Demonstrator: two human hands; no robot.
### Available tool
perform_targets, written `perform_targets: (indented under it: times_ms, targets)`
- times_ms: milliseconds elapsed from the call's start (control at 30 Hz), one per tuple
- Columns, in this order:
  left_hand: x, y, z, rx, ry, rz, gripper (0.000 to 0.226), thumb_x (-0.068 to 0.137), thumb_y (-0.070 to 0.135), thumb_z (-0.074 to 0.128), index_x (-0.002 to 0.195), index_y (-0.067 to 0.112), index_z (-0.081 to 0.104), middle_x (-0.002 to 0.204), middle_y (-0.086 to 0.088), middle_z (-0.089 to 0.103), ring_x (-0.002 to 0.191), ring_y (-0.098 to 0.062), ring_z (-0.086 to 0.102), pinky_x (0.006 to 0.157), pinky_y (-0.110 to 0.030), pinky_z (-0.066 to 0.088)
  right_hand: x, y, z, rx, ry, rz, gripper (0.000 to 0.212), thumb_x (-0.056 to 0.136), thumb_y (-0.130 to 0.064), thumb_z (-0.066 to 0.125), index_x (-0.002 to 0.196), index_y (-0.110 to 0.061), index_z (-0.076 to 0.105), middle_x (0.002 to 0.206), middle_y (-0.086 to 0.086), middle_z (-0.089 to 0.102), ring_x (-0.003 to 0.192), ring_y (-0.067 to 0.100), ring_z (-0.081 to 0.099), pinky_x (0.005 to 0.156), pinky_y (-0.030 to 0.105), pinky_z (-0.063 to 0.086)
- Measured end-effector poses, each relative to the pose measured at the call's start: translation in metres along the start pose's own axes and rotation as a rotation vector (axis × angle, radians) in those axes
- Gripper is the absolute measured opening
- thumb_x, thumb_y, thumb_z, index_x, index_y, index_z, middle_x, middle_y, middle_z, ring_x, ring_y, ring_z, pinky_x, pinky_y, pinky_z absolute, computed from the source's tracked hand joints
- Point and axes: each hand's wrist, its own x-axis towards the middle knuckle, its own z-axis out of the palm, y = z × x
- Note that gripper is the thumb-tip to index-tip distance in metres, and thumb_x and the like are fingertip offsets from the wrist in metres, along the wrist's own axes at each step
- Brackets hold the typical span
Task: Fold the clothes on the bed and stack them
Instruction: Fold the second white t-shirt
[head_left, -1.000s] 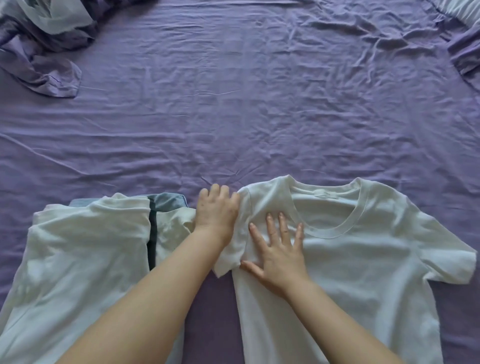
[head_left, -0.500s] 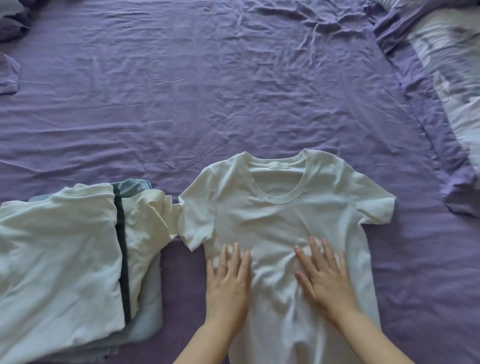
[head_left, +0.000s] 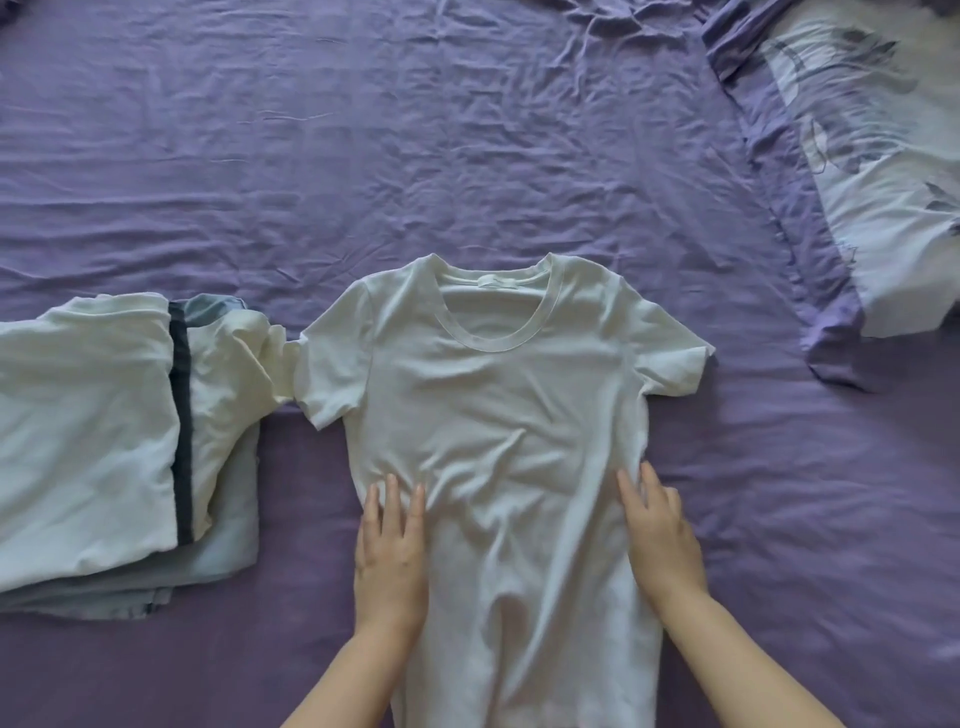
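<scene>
White t-shirt (head_left: 498, 415) lies ahead of us, long axis 12-to-6, collar at 12. Our left hand (head_left: 389, 561) and right hand (head_left: 662, 540), open flat, press its side edges equally near.

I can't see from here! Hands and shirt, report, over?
Left hand and right hand flat, open, at white T-shirt sides. Shirt spread, unfolded. Folded stack touches its sleeve.

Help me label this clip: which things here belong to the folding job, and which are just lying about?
Part of the job:
- white T-shirt, spread flat
- left hand and right hand, flat on its sides
- stack of folded clothes

Lying about:
- floral pillow
- purple sheet, only the surface
</scene>
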Motion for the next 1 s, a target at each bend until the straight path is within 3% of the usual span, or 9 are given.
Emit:
perform_targets:
  times_ms: [133, 300, 400, 467, 533, 667, 900, 967, 1000]
  targets:
    - [-0.007, -0.01, -0.002, 0.06, -0.006, 0.039, 0.083, 0.081, -0.017, 0.036, 0.151, 0.021, 0.01, 0.159, -0.009, -0.002, 0.146, -0.028, -0.006, 0.115, -0.035, 0.019, 0.002, 0.029, 0.002, -0.007, 0.02, -0.016, 0.073, 0.088, 0.005, 0.042, 0.149, -0.025, 0.014, 0.155, 0.002, 0.015, 0.121, 0.023, 0.035, 0.092, 0.03, 0.042]
    - [-0.036, 0.009, 0.008, 0.147, -0.092, -0.086, 0.06, 0.099, 0.017, 0.028, 0.151, 0.022, -0.003, 0.159, -0.004, -0.011, 0.146, -0.026, -0.012, 0.117, -0.046, 0.0, -0.023, 0.024, 0.014, 0.131, 0.016, -0.053, 0.061, 0.094, -0.008, 0.045, 0.148, -0.026, 0.022, 0.15, 0.011, 0.027, 0.115, 0.031, 0.041, 0.083, 0.04, 0.047]
    - [-0.061, 0.036, 0.023, 0.21, -0.158, -0.037, 0.059, 0.1, 0.04, 0.019, 0.151, 0.019, -0.003, 0.159, -0.004, -0.01, 0.145, -0.026, -0.016, 0.114, -0.051, -0.01, -0.054, 0.015, 0.028, 0.28, -0.012, -0.002, 0.06, 0.096, -0.014, 0.044, 0.148, -0.029, 0.02, 0.15, 0.013, 0.025, 0.125, 0.032, 0.041, 0.085, 0.039, 0.047]
    - [-0.072, 0.055, 0.035, 0.246, -0.189, 0.052, 0.059, 0.1, 0.042, 0.02, 0.151, 0.021, 0.0, 0.159, -0.003, -0.009, 0.145, -0.027, -0.017, 0.113, -0.053, -0.011, -0.072, 0.015, 0.036, 0.397, -0.008, 0.049, 0.06, 0.094, -0.015, 0.047, 0.147, -0.031, 0.024, 0.147, 0.009, 0.03, 0.118, 0.03, 0.05, 0.078, 0.039, 0.049]
    - [-0.075, 0.071, 0.042, 0.264, -0.227, 0.116, 0.061, 0.099, 0.043, 0.023, 0.151, 0.019, 0.0, 0.159, -0.002, -0.009, 0.145, -0.026, -0.016, 0.113, -0.054, -0.011, -0.083, 0.021, 0.04, 0.442, 0.014, 0.067, 0.057, 0.092, -0.012, 0.05, 0.143, -0.032, 0.034, 0.135, 0.005, 0.042, 0.096, 0.028, 0.059, 0.065, 0.037, 0.047]
    - [-0.07, 0.081, 0.043, 0.267, -0.223, 0.149, 0.06, 0.1, 0.041, 0.023, 0.151, 0.017, 0.003, 0.16, -0.002, -0.007, 0.146, -0.024, -0.013, 0.115, -0.052, -0.007, -0.094, 0.055, 0.045, 0.467, 0.083, 0.164, 0.05, 0.091, -0.006, 0.051, 0.135, -0.029, 0.048, 0.107, -0.001, 0.049, 0.07, 0.024, 0.053, 0.055, 0.031, 0.037]
    - [-0.091, 0.047, 0.04, 0.329, -0.318, 0.209, 0.063, 0.099, 0.026, 0.032, 0.15, 0.026, -0.005, 0.159, -0.005, -0.01, 0.146, -0.029, -0.009, 0.114, -0.049, 0.015, -0.122, 0.066, 0.053, 0.339, -0.013, 0.094, 0.061, 0.087, -0.004, 0.047, 0.142, -0.029, 0.036, 0.129, 0.0, 0.04, 0.08, 0.026, 0.055, 0.058, 0.031, 0.035]
    - [-0.101, 0.038, 0.04, 0.324, -0.317, 0.235, 0.062, 0.099, 0.029, 0.034, 0.15, 0.028, -0.001, 0.159, -0.004, -0.009, 0.146, -0.029, -0.007, 0.114, -0.05, 0.014, -0.127, 0.071, 0.052, 0.318, 0.02, 0.162, 0.064, 0.086, -0.001, 0.048, 0.142, -0.03, 0.035, 0.13, 0.0, 0.039, 0.078, 0.024, 0.051, 0.059, 0.031, 0.034]
    - [-0.106, 0.033, 0.04, 0.318, -0.312, 0.242, 0.06, 0.099, 0.031, 0.033, 0.151, 0.029, 0.002, 0.159, -0.003, -0.009, 0.146, -0.029, -0.006, 0.114, -0.051, 0.012, -0.128, 0.074, 0.052, 0.29, 0.032, 0.186, 0.064, 0.086, -0.001, 0.048, 0.142, -0.03, 0.033, 0.135, 0.001, 0.037, 0.087, 0.023, 0.052, 0.061, 0.032, 0.037]
